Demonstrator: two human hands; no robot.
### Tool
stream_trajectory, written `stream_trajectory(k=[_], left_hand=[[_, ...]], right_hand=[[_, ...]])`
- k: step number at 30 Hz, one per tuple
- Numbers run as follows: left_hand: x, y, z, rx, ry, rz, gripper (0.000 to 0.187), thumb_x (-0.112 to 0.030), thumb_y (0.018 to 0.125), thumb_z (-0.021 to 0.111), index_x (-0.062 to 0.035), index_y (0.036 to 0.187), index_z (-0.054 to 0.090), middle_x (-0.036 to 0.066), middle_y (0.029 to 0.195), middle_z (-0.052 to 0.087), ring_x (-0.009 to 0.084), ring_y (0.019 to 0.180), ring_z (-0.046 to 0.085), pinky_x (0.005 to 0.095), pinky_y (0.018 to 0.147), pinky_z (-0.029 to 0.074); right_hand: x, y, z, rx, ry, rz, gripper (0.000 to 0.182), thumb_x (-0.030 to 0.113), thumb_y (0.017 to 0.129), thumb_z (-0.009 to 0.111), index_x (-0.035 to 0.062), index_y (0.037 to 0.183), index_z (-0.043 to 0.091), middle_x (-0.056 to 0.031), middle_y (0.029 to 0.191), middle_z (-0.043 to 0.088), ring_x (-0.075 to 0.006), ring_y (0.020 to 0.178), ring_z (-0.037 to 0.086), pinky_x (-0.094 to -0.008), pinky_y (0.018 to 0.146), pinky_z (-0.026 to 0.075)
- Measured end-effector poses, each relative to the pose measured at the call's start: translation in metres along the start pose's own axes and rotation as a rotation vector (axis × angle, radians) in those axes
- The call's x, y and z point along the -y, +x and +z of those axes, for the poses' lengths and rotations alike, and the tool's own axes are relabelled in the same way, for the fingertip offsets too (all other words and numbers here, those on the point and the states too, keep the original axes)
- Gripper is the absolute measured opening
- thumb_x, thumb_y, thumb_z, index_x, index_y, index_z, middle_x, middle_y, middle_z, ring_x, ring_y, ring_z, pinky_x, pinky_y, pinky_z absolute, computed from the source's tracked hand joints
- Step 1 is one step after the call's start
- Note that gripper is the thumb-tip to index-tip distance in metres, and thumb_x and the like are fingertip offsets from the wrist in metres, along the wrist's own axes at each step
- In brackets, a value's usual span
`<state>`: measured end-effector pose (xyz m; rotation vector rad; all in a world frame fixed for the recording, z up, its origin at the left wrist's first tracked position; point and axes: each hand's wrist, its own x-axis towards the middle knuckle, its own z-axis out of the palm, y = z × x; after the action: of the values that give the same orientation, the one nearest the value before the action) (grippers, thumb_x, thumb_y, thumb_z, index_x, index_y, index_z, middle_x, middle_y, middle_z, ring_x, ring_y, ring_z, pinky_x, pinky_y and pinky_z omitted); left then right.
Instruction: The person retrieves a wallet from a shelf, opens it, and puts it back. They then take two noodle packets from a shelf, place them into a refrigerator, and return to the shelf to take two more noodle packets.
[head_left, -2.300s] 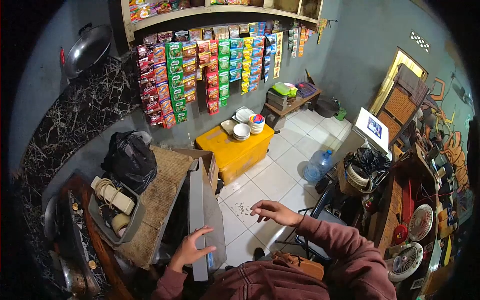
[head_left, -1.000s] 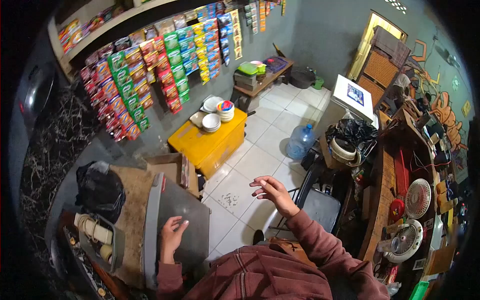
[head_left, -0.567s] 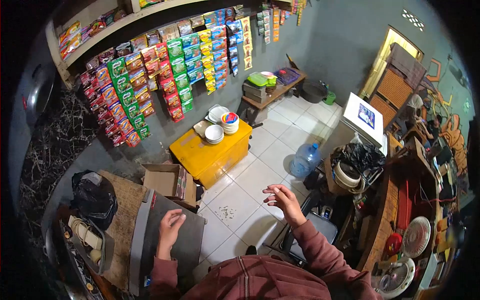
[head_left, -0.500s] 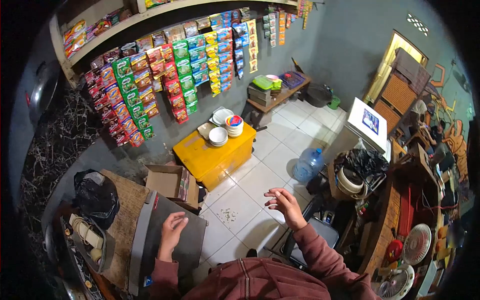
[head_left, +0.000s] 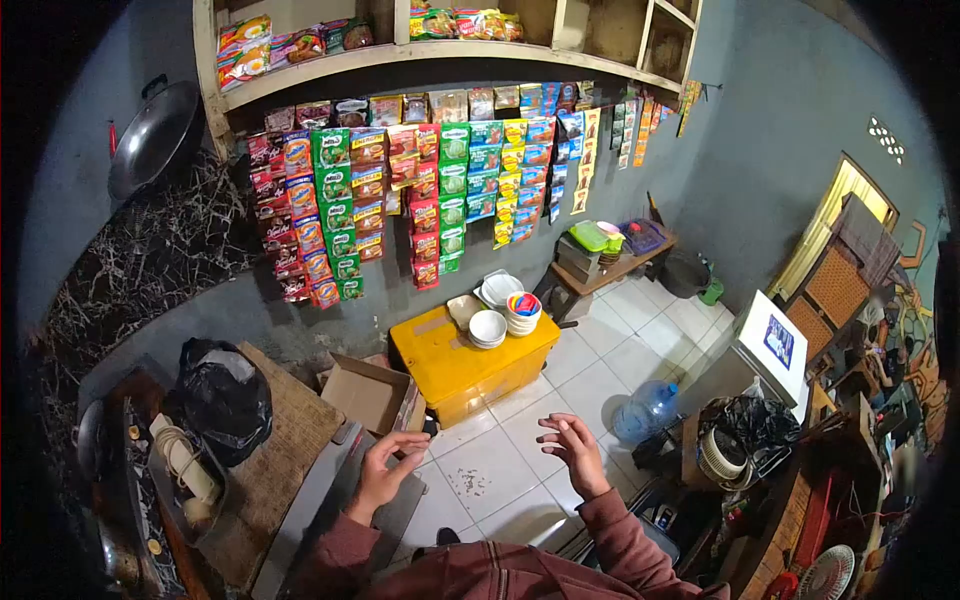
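Observation:
My left hand (head_left: 388, 474) is raised in the air over the grey surface (head_left: 405, 508) at the lower left, fingers apart and holding nothing. Across from it, my right hand (head_left: 577, 456) hovers above the tiled floor (head_left: 520, 440), its fingers spread and slightly bent, with nothing in them. Beyond both hands stands a yellow box (head_left: 470, 370). White bowls (head_left: 487, 328) and a stack with a colourful top bowl (head_left: 523, 312) rest on it. An open cardboard box (head_left: 368, 392) lies just past my left hand.
Sachet strips (head_left: 340, 200) hang along the wall under a shelf (head_left: 400, 60). A black plastic bag (head_left: 222, 400) sits on a woven board (head_left: 285, 420) at left. Right of me are a blue water jug (head_left: 646, 412), a white-topped fridge (head_left: 772, 335) and a wooden counter (head_left: 785, 525).
The view has swung up and to the left, bringing in more of the shelf and a hanging wok. My hands stay raised and apart, the left one now turned more inward.

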<state>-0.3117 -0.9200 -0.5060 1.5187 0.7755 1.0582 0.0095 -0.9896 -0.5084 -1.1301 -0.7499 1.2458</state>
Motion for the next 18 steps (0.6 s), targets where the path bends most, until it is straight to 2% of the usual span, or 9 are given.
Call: stream_trajectory(k=[6, 11, 18], left_hand=[[0.01, 0.041, -0.01, 0.055, -0.042, 0.094, 0.023, -0.005, 0.088, 0.066, 0.0012, 0.11, 0.063, 0.012, 0.111, 0.067, 0.0187, 0.102, 0.064, 0.0319, 0.092, 0.048], [0.039, 0.062, -0.005, 0.08, -0.143, 0.014, 0.021, -0.006, 0.089, 0.065, 0.0009, 0.109, 0.063, 0.012, 0.11, 0.067, 0.0198, 0.102, 0.064, 0.0329, 0.092, 0.048], [0.055, 0.101, 0.03, 0.081, -0.238, -0.072, 0.019, -0.005, 0.091, 0.064, 0.0014, 0.109, 0.062, 0.012, 0.11, 0.066, 0.0205, 0.102, 0.064, 0.033, 0.093, 0.047]], right_hand=[[0.006, 0.029, 0.017, -0.06, -0.022, -0.049, 0.031, 0.029, 0.1, 0.052, 0.007, 0.122, 0.054, -0.0106, 0.122, 0.062, -0.0189, 0.099, 0.063, -0.0326, 0.084, 0.051], [0.009, 0.038, 0.02, -0.109, 0.0, -0.054, 0.032, 0.029, 0.099, 0.055, 0.0069, 0.123, 0.054, -0.0088, 0.122, 0.062, -0.017, 0.1, 0.061, -0.0318, 0.084, 0.05], [0.014, 0.062, -0.022, -0.203, 0.021, -0.053, 0.033, 0.028, 0.099, 0.055, 0.0071, 0.124, 0.055, -0.0085, 0.124, 0.061, -0.0169, 0.101, 0.061, -0.0325, 0.086, 0.05]])
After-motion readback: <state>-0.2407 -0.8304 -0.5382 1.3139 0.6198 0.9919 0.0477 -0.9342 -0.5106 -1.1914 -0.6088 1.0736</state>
